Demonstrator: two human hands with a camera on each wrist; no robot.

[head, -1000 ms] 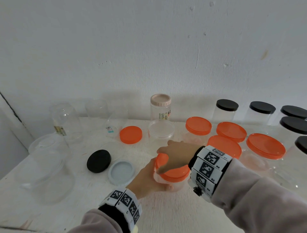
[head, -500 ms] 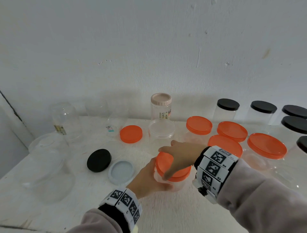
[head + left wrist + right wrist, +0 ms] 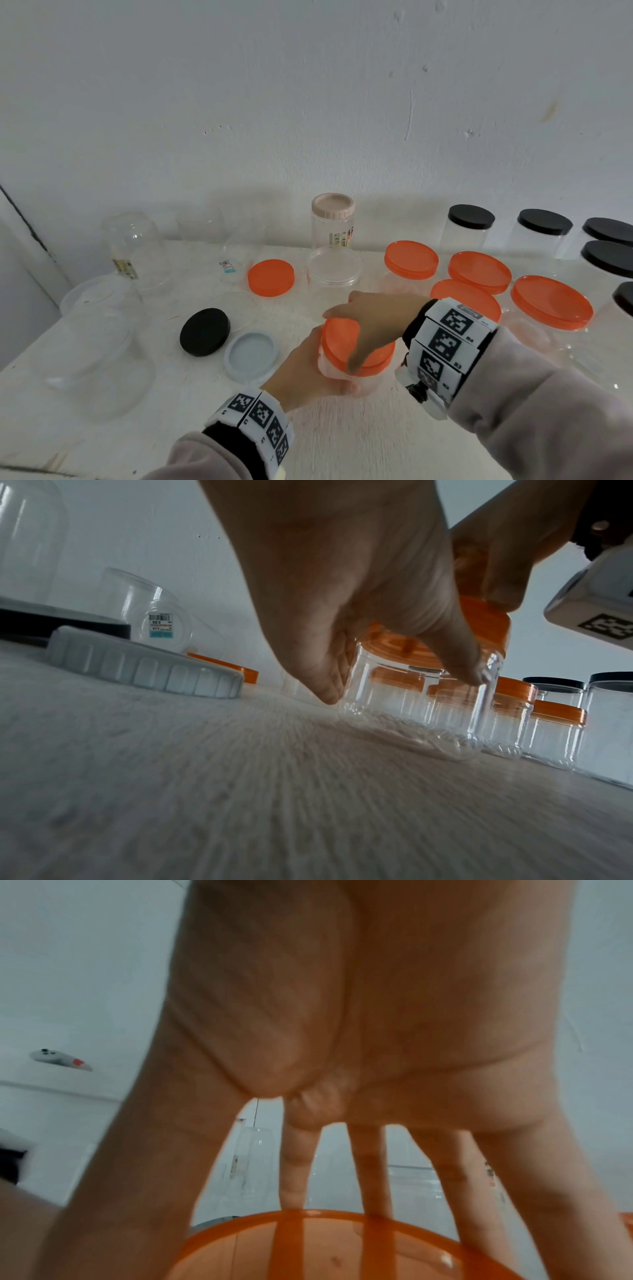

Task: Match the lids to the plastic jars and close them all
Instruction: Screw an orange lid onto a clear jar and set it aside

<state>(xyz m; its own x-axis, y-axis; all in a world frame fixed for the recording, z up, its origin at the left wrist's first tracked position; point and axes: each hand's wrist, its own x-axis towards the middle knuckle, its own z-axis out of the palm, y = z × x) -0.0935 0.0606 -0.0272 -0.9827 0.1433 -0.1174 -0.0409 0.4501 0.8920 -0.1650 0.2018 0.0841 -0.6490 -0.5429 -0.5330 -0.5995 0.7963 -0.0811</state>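
A small clear plastic jar [image 3: 368, 378] [image 3: 404, 696] stands on the white table [image 3: 342, 438] near its front middle. My left hand [image 3: 308, 366] [image 3: 359, 631] grips the jar's side from the left. An orange lid [image 3: 342, 342] [image 3: 342, 1250] sits on top of this jar. My right hand [image 3: 370, 318] [image 3: 342, 1069] reaches over from the right and grips the lid's rim, fingers spread round it. Loose on the table to the left lie an orange lid [image 3: 270, 277], a black lid [image 3: 205, 331] and a pale grey lid [image 3: 251, 354] [image 3: 143, 664].
Several orange-lidded jars [image 3: 479, 274] and black-lidded jars [image 3: 471, 219] stand at the right. A pink-lidded jar [image 3: 333, 219] stands at the back, a shallow clear container [image 3: 334, 267] before it. Several open clear jars [image 3: 133, 246] crowd the left side.
My right hand has turned on the orange lid, its fingers shifting round the rim. The left hand and the jar have stayed in place.
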